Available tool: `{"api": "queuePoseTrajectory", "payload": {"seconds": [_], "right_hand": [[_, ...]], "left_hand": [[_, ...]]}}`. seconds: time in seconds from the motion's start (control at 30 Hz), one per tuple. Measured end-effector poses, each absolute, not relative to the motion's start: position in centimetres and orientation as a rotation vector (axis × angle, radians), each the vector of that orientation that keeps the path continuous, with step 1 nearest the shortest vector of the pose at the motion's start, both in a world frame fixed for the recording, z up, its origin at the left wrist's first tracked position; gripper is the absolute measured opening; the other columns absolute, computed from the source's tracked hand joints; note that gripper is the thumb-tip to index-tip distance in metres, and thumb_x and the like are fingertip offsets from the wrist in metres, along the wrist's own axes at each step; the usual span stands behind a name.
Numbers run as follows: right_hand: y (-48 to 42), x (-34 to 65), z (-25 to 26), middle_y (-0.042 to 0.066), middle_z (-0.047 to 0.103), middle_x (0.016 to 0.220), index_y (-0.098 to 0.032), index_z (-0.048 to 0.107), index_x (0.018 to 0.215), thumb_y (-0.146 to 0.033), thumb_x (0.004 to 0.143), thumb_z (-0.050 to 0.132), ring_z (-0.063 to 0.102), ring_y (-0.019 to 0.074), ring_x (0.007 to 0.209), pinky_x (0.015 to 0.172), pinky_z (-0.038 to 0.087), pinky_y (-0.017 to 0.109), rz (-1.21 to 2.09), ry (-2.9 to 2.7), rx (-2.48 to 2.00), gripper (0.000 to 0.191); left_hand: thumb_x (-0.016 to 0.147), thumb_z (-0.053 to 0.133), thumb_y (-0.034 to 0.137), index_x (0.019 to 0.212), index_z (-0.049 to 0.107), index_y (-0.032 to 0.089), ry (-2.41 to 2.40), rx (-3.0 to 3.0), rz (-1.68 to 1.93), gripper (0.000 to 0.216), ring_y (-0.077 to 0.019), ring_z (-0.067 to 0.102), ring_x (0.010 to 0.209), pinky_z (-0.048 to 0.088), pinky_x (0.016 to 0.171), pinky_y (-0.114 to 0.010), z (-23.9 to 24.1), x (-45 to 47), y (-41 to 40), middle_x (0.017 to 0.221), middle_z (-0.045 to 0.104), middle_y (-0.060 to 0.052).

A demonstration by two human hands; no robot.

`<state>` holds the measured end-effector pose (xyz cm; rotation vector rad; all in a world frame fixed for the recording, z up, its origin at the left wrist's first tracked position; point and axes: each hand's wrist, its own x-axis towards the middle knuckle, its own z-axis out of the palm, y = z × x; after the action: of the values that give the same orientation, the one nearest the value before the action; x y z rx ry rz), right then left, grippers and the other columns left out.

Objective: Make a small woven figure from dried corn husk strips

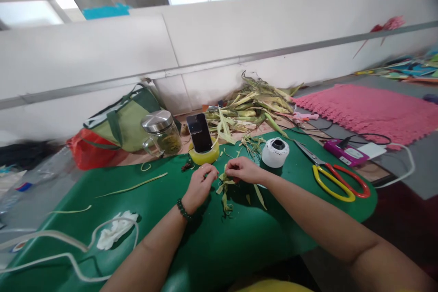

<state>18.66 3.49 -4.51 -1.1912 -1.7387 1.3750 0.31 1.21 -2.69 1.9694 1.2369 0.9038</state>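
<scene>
At the middle of a green table mat (pixel 267 232), my right hand (pixel 244 169) pinches the top of a small bundle of pale green husk strips (pixel 224 189). The bundle's lower end curls down toward the mat. Just left of it, my left hand (pixel 201 187) has thumb and forefinger pressed together; whatever they hold, if anything, is too small to make out. Loose husk pieces (pixel 260 197) lie under my right wrist. Behind my hands, a phone (pixel 199 133) leans upright in a yellow tape roll (pixel 205 156).
A white round container (pixel 275 153) and large scissors (pixel 333 178) with red and yellow handles lie to the right. Dried stalks and husks (pixel 253 100) pile at the back. A glass jar mug (pixel 162 134), crumpled tissue (pixel 117 230) and white cable (pixel 73 260) are on the left.
</scene>
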Motion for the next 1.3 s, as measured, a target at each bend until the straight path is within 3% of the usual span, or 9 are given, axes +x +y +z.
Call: {"api": "queuePoseTrajectory", "payload": {"seconds": [0.07,0.23,0.33,0.53,0.83,1.0,1.3], "right_hand": [[3.4,18.6,-4.4,-0.005,0.055,0.056,-0.016,0.057,0.065,-0.028,0.069,0.062,0.056,0.01,0.046,0.048,0.044,0.021,1.412,-1.71,-1.168,0.013],[3.3,18.8,-4.1,-0.005,0.055,0.055,-0.016,0.057,0.068,-0.033,0.07,0.063,0.055,0.0096,0.046,0.048,0.043,0.021,1.452,-1.68,-1.049,0.018],[3.5,19.0,-4.1,-0.005,0.054,0.054,-0.016,0.056,0.069,-0.033,0.071,0.062,0.055,0.0095,0.045,0.047,0.042,0.021,1.435,-1.68,-1.041,0.019],[3.7,19.2,-4.0,-0.006,0.053,0.052,-0.017,0.054,0.069,-0.031,0.072,0.062,0.056,0.01,0.045,0.047,0.041,0.021,1.406,-1.678,-1.092,0.017],[3.9,18.6,-4.6,-0.005,0.055,0.05,-0.016,0.056,0.062,-0.026,0.066,0.065,0.049,0.0074,0.041,0.044,0.039,0.019,1.492,-1.512,-1.108,0.014],[3.7,18.0,-4.8,-0.007,0.048,0.042,-0.017,0.052,0.058,-0.022,0.066,0.06,0.042,0.0066,0.038,0.04,0.032,0.019,1.492,-1.395,-1.136,0.011],[1.8,16.8,-3.8,-0.005,0.055,0.054,-0.018,0.049,0.064,-0.036,0.066,0.07,0.039,0.0043,0.041,0.041,0.028,0.018,1.656,-1.082,-0.772,0.027]], "left_hand": [[0.085,0.039,0.04,0.062,0.048,0.019,1.314,1.83,0.883,0.032,-0.0141,0.049,0.06,0.039,0.058,-0.025,-3.1,0.4,1.5,0.061,0.05,0.001],[0.071,0.061,0.046,0.065,0.056,0.018,1.34,1.895,0.592,0.029,-0.0133,0.047,0.057,0.035,0.055,-0.025,-3.6,0.7,1.4,0.059,0.054,0.002],[0.073,0.058,0.048,0.057,0.052,0.018,1.187,1.751,0.494,0.035,-0.0113,0.044,0.052,0.034,0.052,-0.024,-3.0,0.5,1.3,0.053,0.051,0.002],[0.074,0.057,0.051,0.054,0.048,0.018,1.146,1.658,0.626,0.04,-0.0097,0.04,0.049,0.032,0.049,-0.023,-2.0,0.0,1.3,0.05,0.046,0.003],[0.083,0.052,0.04,0.059,0.051,0.017,1.08,1.967,1.076,0.033,-0.0168,0.052,0.075,0.043,0.067,-0.028,-1.7,0.8,0.0,0.074,0.056,-0.005],[0.084,0.05,0.048,0.067,0.057,0.016,0.832,1.777,0.918,0.036,-0.0152,0.055,0.07,0.046,0.068,-0.028,-1.9,1.2,0.0,0.076,0.061,-0.005],[0.059,0.073,0.057,0.063,0.051,0.016,0.882,1.011,1.025,0.047,-0.0104,0.052,0.062,0.049,0.067,-0.025,-3.5,1.4,1.4,0.064,0.054,0.001]]}}
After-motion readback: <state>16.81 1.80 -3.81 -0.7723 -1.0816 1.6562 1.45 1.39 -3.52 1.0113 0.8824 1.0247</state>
